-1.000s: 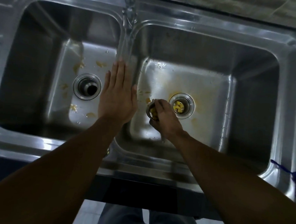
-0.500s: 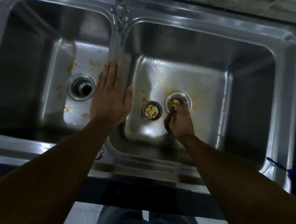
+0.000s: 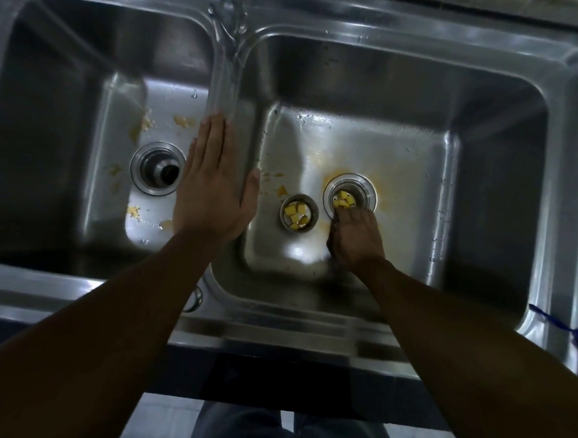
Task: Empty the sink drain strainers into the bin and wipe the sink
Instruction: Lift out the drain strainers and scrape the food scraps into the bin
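Note:
A steel double sink (image 3: 275, 332) lies below me. My left hand (image 3: 212, 188) rests flat, fingers straight, on the divider between the basins. In the right basin my right hand (image 3: 355, 237) reaches down to the drain, and its curled fingertips are on the near edge of the strainer (image 3: 344, 199) seated there, which holds yellow food bits. A second strainer (image 3: 298, 212) stands loose on the basin floor just left of that drain, also with yellow pieces in it. The left basin's drain (image 3: 158, 168) is open, with no strainer in it.
Water (image 3: 229, 21) runs from above onto the divider, just beyond my left fingertips. Yellow scraps and stains (image 3: 145, 127) are smeared over both basin floors. A blue strip (image 3: 550, 319) hangs at the sink's right edge. My legs show below the front edge.
A second ago my right hand held the loose strainer; it set it down on the basin floor and moved right to the drain's strainer. My left hand has stayed on the divider.

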{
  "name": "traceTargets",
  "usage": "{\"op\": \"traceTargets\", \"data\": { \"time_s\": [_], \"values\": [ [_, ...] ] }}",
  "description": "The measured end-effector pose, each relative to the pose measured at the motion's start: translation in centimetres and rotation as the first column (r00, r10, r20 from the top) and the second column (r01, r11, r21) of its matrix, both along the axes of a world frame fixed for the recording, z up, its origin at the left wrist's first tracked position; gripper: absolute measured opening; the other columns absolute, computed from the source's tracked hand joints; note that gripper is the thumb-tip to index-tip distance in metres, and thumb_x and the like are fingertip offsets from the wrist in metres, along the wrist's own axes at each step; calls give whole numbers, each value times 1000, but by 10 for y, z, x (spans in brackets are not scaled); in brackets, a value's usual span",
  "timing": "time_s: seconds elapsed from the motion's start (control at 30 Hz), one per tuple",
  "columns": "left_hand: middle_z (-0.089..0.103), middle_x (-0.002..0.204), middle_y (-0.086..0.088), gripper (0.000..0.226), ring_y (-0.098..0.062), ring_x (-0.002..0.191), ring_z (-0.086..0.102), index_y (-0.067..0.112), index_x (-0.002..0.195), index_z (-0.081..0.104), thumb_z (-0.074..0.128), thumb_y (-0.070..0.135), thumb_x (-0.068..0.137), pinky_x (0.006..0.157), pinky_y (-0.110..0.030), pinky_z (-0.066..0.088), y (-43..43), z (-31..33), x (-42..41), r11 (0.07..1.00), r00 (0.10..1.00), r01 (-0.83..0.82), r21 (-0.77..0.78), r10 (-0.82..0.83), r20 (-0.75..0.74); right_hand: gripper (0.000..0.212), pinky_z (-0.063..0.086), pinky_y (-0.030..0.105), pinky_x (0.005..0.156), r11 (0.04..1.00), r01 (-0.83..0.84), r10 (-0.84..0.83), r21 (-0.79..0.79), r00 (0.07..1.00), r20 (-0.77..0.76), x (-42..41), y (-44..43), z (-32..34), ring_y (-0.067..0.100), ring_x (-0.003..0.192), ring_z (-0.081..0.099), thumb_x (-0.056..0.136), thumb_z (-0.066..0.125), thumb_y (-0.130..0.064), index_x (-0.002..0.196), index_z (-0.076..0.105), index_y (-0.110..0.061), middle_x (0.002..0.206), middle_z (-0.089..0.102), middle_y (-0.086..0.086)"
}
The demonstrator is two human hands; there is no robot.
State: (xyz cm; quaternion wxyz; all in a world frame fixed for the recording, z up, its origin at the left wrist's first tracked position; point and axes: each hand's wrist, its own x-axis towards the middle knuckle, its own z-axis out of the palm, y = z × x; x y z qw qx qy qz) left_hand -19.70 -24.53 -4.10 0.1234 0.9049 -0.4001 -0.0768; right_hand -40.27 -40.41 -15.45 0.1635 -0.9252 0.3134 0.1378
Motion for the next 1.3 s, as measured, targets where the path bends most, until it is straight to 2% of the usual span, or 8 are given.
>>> {"op": "traceTargets", "data": {
  "time_s": [0.13, 0.33, 0.53, 0.6, 0.7, 0.8, 0.93, 1.3],
  "values": [
    [7, 169, -15, 76, -28, 157, 4, 5, 160, 7, 36, 48, 104, 128, -47, 14, 0, -2, 0, 1000, 1000, -6, 1, 6, 8, 37, 35, 39, 106, 998, 43, -44, -35, 999, -2, 2, -6, -1, 30, 122, 49, 100, 51, -28, 132, 58, -11, 131, 59, 12],
    [5, 169, -14, 76, -27, 157, 2, 6, 160, 5, 35, 49, 104, 128, -48, 15, 0, -4, 1, 1000, 1000, -6, 4, 6, 8, 29, 36, 39, 102, 995, 36, -32, -89, 999, 39, 2, -18, 4, 29, 122, 49, 93, 59, -29, 114, 70, -13, 125, 61, 10],
    [6, 169, -14, 75, -26, 157, 2, 6, 160, 6, 34, 47, 105, 128, -48, 16, 1, -5, 1, 1000, 1000, -7, 2, 7, 17, 28, 39, 43, 116, 998, 29, -22, -56, 993, 114, 2, -24, 9, 31, 147, 27, 92, 63, -33, 109, 73, -12, 156, 34, 11],
    [7, 169, -15, 74, -27, 157, 3, 6, 160, 7, 34, 46, 105, 128, -47, 15, 1, -6, 1, 1000, 1000, -2, -5, 2, 24, 30, 45, 42, 112, 999, 29, -25, -35, 994, 108, 1, -24, 13, 31, 149, 24, 92, 63, -35, 110, 70, -12, 158, 29, 12],
    [8, 169, -16, 72, -28, 157, 4, 5, 160, 8, 34, 45, 105, 128, -47, 16, 1, -6, 1, 1000, 1000, 3, -16, -3, 22, 30, 51, 42, 104, 999, 48, -50, 22, 995, 89, -3, -25, 22, 31, 141, 33, 90, 67, -39, 108, 65, -15, 155, 31, 11],
    [8, 168, -17, 71, -28, 157, 4, 4, 160, 9, 32, 45, 106, 127, -48, 16, 1, -5, 2, 1000, 1000, 9, -3, -9, 21, 53, 56, 42, 95, 988, 125, -137, 96, 982, 128, -9, -24, 33, 27, 129, 43, 83, 75, -40, 126, 52, -19, 147, 38, 8],
    [9, 168, -16, 70, -28, 157, 3, 5, 160, 9, 30, 44, 106, 128, -48, 13, 0, -2, 0, 1000, 1000, 0, -5, 0, 3, 80, 54, 36, 96, 966, 217, -237, 143, 961, 143, -22, -24, 46, 23, 126, 45, 81, 77, -40, 145, 32, -22, 143, 37, 5],
    [12, 168, -17, 68, -28, 157, 7, 4, 159, 12, 28, 40, 104, 128, -47, 13, -1, -1, -1, 999, 1000, -7, -40, 8, 21, 81, 52, 40, 101, 965, 232, -232, 124, 973, -9, -62, -40, 54, 29, 121, 48, 79, 78, -40, 145, 36, -20, 139, 33, 11]
  ]
}}
